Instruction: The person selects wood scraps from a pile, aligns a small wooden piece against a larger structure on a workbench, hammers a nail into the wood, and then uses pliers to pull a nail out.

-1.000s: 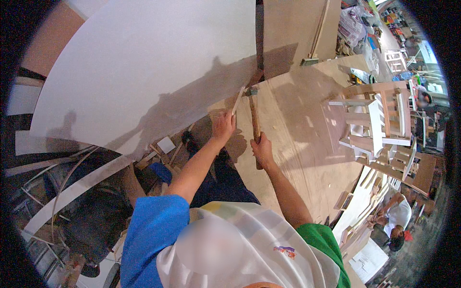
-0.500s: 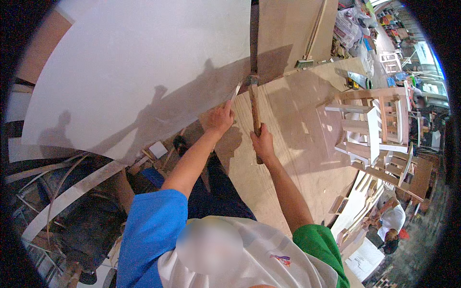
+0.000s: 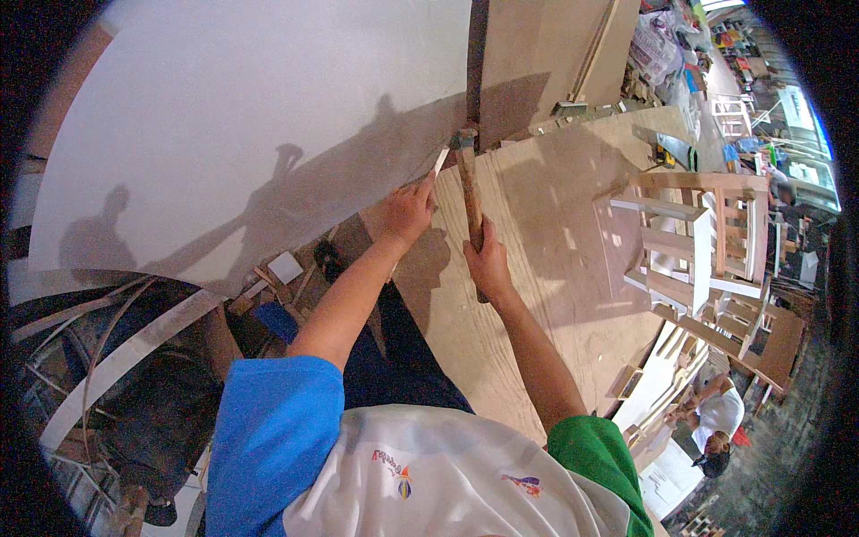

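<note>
On the left spread a large white panel (image 3: 250,107), with shadows across its lower part. At its lower right edge, the left hand (image 3: 409,217) was closed around a pale thin strip (image 3: 441,161), whose tip pointed away from the body; its other end was hidden in the fingers. Just right of this tip stood the head of a hammer (image 3: 471,188) — I cannot tell if they touched. The right hand (image 3: 488,265) gripped the wooden handle low, above a plywood sheet (image 3: 577,309). Compared with one second earlier, both hands had moved slightly farther from the body, with the same grips. In my judgement this was a small repositioning of strip and hammer — no blow could be confirmed. Farther right stood a pale chair frame (image 3: 702,259).
</note>
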